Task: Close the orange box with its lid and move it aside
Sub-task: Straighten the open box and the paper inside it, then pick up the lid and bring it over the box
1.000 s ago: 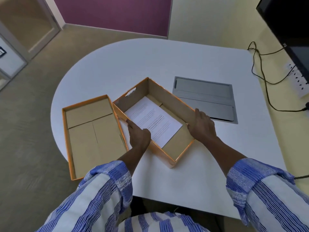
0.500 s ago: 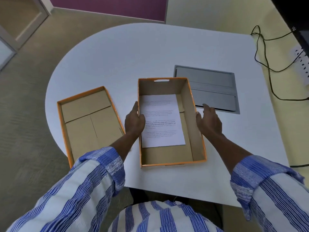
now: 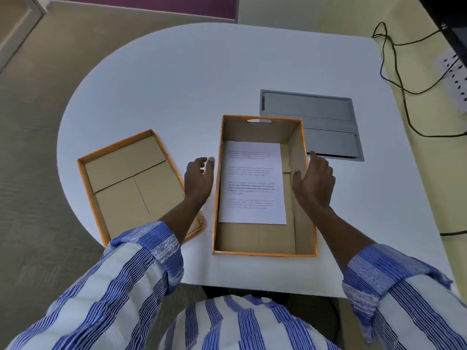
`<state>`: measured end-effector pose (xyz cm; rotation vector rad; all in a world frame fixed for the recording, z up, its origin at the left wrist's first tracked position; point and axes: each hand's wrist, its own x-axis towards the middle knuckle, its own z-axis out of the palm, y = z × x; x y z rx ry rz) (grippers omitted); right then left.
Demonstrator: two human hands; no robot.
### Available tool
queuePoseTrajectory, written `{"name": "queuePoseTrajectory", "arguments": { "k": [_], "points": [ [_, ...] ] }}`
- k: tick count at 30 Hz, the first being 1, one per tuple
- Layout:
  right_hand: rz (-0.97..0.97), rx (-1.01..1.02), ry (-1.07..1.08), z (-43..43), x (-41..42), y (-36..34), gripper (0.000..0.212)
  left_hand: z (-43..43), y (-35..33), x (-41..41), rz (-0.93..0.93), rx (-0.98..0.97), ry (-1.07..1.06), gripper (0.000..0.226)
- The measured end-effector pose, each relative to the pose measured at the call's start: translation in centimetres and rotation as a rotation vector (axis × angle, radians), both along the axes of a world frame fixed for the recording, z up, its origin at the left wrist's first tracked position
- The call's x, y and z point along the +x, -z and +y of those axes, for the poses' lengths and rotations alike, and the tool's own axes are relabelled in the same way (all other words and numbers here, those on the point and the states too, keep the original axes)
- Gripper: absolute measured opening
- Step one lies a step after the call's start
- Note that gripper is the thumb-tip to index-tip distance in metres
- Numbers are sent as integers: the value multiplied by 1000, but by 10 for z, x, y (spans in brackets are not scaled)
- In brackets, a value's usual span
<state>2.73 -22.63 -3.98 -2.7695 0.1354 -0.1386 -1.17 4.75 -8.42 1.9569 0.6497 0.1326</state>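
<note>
The orange box stands open in the middle of the white table, squared to me, with a printed white sheet flat on its bottom. Its orange-rimmed lid lies upside down to the left, cardboard inside facing up, one corner past the table edge. My left hand hovers open just left of the box's left wall, over the gap between box and lid. My right hand is open above the box's right wall, fingers spread, holding nothing.
The round-ended white table carries a grey metal cable hatch set in its top behind the box. Black cables and a white power strip lie at the right; a dark screen sits at the top right corner.
The box was turned from a diagonal to straight in front of me. Both hands have since come off its side walls and opened, lifting slightly away.
</note>
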Motion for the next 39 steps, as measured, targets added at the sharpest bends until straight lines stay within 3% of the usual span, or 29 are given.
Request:
{"name": "queuePoseTrajectory", "arguments": {
  "k": [5,9,16,19,25,29,34,39],
  "points": [
    [-8,16,-206,34,-2,-3,58,33,22,-19,320,292,-39,43],
    [139,88,-357,66,-11,7,59,46,41,-33,554,318,55,54],
    [577,51,-458,90,-42,49,69,41,51,-41,598,302,81,25],
    [690,4,-475,88,-51,62,73,42,44,-40,544,262,54,12],
    [747,34,-476,85,-47,62,73,45,3,-23,280,249,-118,15],
    [721,145,-458,87,-34,46,69,50,-43,2,131,260,-223,20],
    [628,341,-421,94,-15,11,62,46,-98,25,-49,256,-211,31],
    [559,614,-349,100,0,-28,40,18,-146,34,-269,250,-174,26]
  ]
}}
